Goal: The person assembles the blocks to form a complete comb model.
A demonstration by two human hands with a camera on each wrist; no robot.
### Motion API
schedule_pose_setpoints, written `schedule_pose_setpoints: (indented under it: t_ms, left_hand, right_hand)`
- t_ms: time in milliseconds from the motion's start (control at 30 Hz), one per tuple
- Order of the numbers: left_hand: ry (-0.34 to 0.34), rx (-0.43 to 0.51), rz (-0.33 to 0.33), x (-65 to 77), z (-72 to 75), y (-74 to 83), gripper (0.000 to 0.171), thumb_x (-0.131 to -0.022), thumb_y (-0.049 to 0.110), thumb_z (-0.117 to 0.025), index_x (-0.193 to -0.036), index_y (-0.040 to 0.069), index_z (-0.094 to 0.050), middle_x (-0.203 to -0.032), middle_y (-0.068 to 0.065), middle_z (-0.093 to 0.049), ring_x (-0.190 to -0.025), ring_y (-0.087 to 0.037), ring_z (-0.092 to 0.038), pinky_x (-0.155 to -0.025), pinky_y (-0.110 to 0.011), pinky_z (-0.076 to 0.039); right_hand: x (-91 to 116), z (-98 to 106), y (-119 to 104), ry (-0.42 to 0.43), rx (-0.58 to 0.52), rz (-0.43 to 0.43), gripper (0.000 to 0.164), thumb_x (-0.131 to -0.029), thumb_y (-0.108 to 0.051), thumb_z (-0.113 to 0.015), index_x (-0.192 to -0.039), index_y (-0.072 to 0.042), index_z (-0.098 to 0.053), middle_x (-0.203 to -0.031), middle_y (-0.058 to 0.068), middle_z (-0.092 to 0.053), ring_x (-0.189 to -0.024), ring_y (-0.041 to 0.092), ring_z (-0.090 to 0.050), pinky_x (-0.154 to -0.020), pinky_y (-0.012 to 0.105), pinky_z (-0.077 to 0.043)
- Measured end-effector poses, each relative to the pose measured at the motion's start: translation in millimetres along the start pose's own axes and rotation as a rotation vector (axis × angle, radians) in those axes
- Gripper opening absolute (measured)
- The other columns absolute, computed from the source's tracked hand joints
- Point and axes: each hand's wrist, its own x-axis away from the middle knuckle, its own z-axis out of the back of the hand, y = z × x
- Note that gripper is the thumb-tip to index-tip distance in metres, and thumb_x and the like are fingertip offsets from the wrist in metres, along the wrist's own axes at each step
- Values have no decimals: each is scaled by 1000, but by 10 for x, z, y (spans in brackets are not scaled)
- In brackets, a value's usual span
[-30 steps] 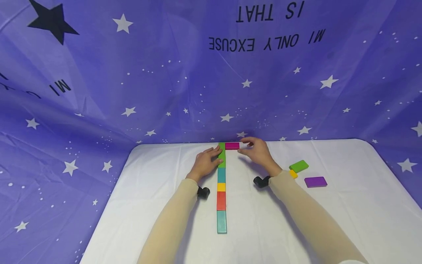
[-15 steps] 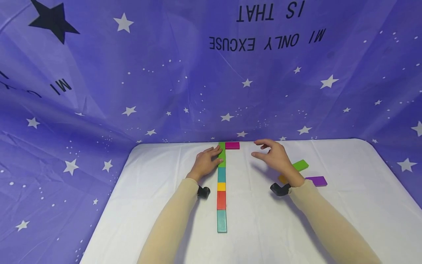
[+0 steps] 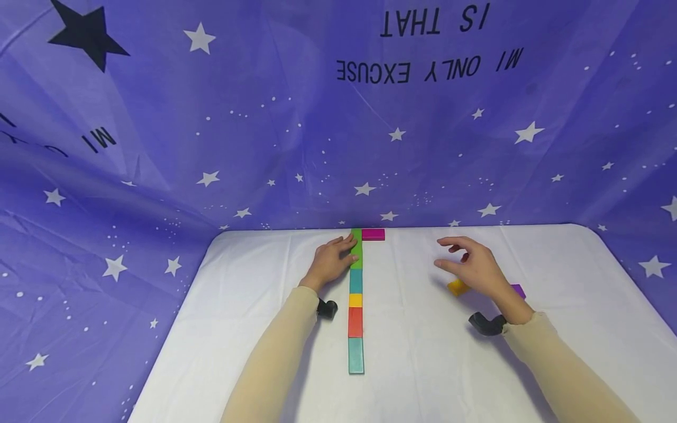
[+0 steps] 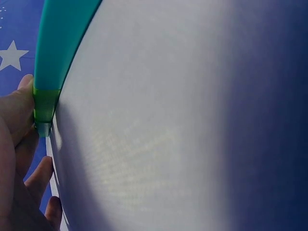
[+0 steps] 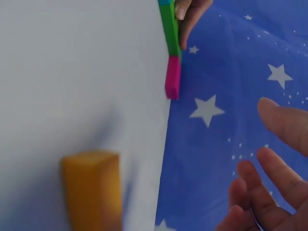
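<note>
My left hand (image 3: 329,261) rests its fingertips and thumb on the green block (image 3: 357,258) at the far end of a row of flat coloured blocks. In the left wrist view the thumb touches the green block (image 4: 45,103). Against that block's far right side lies a magenta block (image 3: 373,235), forming a corner. My right hand (image 3: 471,264) hovers over the table's right side, thumb and fingers apart, holding nothing. A yellow block (image 3: 458,287) lies just below it, large and blurred in the right wrist view. A purple block (image 3: 519,291) is partly hidden behind the right wrist.
Toward me the row runs on through a blue-teal block (image 3: 356,281), a small yellow block (image 3: 356,300), a red block (image 3: 355,322) and a teal block (image 3: 356,355). A white cloth (image 3: 254,270) covers the table. Behind its far edge hangs a purple star-printed cloth (image 3: 296,141).
My right hand has drawn away from the magenta block, moving right and nearer to me, and now covers the loose green block. The left hand stays on the row.
</note>
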Motion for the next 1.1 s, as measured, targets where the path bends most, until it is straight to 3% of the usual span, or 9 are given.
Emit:
schedule_pose_setpoints:
  t_ms: [233, 667, 900, 1100]
  left_hand:
    - [-3, 7, 1, 13, 3, 8, 51, -98, 35, -64, -145, 16, -56, -156, 7, -43, -145, -22, -39, -114, -50, -29]
    - [-15, 17, 9, 20, 7, 7, 52, -98, 36, -63, -146, 17, -55, -157, 7, -41, -146, -22, -36, -115, -51, -27]
    - [-7, 24, 4, 29, 10, 25, 51, -98, 35, -64, -145, 15, -56, -156, 5, -43, -145, -23, -38, -114, -52, -28]
    - [-4, 21, 2, 28, 17, 32, 51, -98, 34, -63, -145, 15, -56, -156, 5, -43, -145, -23, -38, -114, -52, -28]
  right_hand:
    - [214, 135, 135, -24, 74, -2, 45, -86, -33, -81, -126, -16, -68, -114, 14, -68, -84, 29, -58, -70, 32, -45]
    - [478, 179, 396, -61, 196, 129, 53, -81, -20, -86, -129, -7, -66, -112, 10, -68, -97, 27, -57, -73, 30, -45]
    - [544, 146, 445, -99, 252, 155, 52, -79, -5, -83, -128, -5, -67, -117, 12, -68, -111, 35, -54, -91, 56, -46]
    - [555, 141, 469, -117, 328, 152, 42, -80, -6, -82, -121, -8, -72, -125, 17, -65, -117, 39, -52, -95, 60, -45]
